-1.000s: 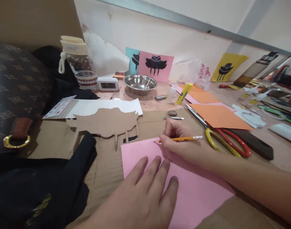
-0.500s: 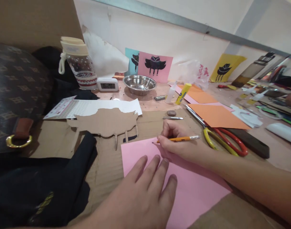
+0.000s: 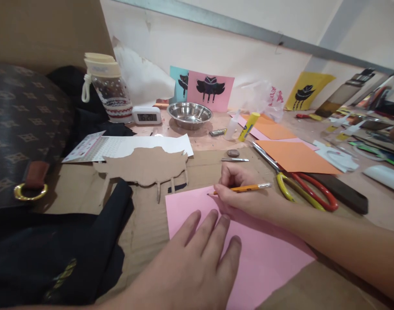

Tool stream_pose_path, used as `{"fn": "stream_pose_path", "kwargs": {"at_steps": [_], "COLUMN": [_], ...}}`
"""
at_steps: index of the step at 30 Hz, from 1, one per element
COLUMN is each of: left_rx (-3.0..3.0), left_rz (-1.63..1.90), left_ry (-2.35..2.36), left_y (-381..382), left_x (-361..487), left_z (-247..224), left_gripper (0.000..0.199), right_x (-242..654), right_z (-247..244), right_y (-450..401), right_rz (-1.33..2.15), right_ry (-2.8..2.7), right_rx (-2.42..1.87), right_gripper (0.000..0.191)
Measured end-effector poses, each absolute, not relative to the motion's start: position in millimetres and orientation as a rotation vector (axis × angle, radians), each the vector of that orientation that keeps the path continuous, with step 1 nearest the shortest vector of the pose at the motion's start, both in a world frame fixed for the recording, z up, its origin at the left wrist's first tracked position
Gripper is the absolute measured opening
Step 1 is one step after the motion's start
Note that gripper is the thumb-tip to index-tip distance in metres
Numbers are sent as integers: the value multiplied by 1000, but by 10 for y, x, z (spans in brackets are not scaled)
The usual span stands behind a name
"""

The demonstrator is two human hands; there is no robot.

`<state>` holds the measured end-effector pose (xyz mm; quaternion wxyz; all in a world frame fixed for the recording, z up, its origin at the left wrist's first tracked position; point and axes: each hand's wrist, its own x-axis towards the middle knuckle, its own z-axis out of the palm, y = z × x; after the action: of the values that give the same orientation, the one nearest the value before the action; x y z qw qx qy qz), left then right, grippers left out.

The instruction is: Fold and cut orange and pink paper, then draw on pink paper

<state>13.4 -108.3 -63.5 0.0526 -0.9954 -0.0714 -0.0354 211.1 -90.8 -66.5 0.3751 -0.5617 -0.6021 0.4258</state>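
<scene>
My left hand (image 3: pixel 200 258) lies flat with fingers spread on a sheet of pink paper (image 3: pixel 264 258). Pinched in my right hand (image 3: pixel 238 185) is an orange pencil (image 3: pixel 248 188), its tip at the paper near the upper edge. No clear drawn line shows on the sheet. Beyond the paper's left corner rests a cardboard cutout (image 3: pixel 145 165) with thin legs. Just past my right hand are tweezers (image 3: pixel 234 160) and a small brownish lump (image 3: pixel 233 153). Scissors (image 3: pixel 293 189) with red and yellow handles lie to the right of it.
Brown cardboard (image 3: pixel 145 224) covers the work surface. Black fabric (image 3: pixel 54 245) and a patterned bag (image 3: pixel 19 129) are on the left. Farther back stand a jar (image 3: pixel 111 92), a digital clock (image 3: pixel 147 116), a metal bowl (image 3: pixel 190 116) and a glue stick (image 3: pixel 249 127). Orange paper (image 3: pixel 296 156) lies right.
Hardly anything differs. The whole view has shifted very slightly; both hands keep their places on the pink paper, and the pencil tip stays near its upper edge.
</scene>
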Motion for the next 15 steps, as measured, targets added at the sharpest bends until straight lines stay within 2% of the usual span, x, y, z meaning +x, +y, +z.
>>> {"fn": "stream_pose_path", "kwargs": {"at_steps": [11, 15], "left_rx": [-3031, -3014], "left_rz": [-45, -64], "left_ry": [-213, -205], "left_y": [-1072, -1083], "left_x": [133, 132], "left_z": [-589, -614], "left_gripper": [46, 47], "right_x": [2106, 2076], "right_z": [-613, -595], "right_y": [-924, -972], "right_rz": [1114, 1282], "right_ry": [-1504, -1394], "right_rx": [-1433, -1384], "right_gripper": [27, 26]}}
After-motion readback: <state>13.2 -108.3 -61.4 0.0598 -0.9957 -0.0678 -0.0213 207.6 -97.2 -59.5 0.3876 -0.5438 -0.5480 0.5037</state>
